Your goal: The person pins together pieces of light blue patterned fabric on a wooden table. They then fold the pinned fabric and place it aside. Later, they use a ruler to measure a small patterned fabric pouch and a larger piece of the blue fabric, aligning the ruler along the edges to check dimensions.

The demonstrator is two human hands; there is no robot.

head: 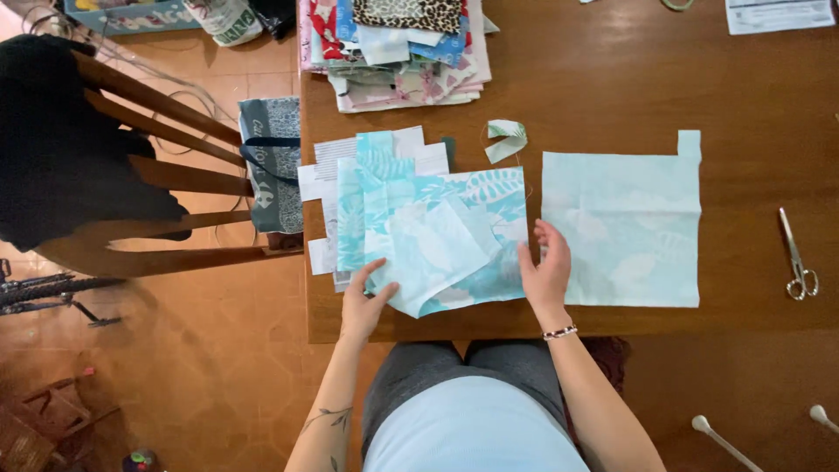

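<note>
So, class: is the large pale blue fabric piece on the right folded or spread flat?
Spread flat. The large pale blue fabric piece lies open on the table with all its edges visible and no folds; the right hand overlaps its left edge.

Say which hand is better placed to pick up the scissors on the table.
Probably right. The right hand rests on the edge of the fabric pile, on the same side as the scissors, which lie beyond the large pale fabric sheet. The left hand sits at the pile's far side.

Beaded bracelet (559, 332), forearm tattoo (325, 418), grey trousers (419, 371)
</note>
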